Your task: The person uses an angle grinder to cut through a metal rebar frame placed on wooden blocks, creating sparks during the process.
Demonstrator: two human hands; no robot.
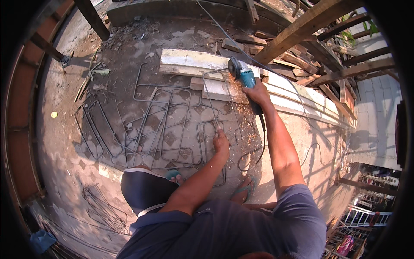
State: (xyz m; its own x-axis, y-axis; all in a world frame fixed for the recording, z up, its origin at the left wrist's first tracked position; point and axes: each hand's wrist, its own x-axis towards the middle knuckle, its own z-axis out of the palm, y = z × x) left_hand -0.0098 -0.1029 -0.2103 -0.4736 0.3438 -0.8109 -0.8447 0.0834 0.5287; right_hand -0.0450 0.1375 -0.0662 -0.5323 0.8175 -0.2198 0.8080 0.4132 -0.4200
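Right hand (pixel 255 93) wrapped tight around teal angle grinder (pixel 246 77), disc down on a bent steel rod (pixel 215 93) lying across a pale wooden plank (pixel 189 62). Sparks spray toward the person's feet. Left hand (pixel 221 143) closed over the near end of the same rod loop, pressing it to the concrete floor (pixel 64 125). More bent rod stirrups (pixel 151 125) spread flat just left of that hand. Grinder cord (pixel 276 71) runs off over the plank toward stacked timber (pixel 310 26).

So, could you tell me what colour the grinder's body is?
Teal handheld angle grinder, clearest in the head view.
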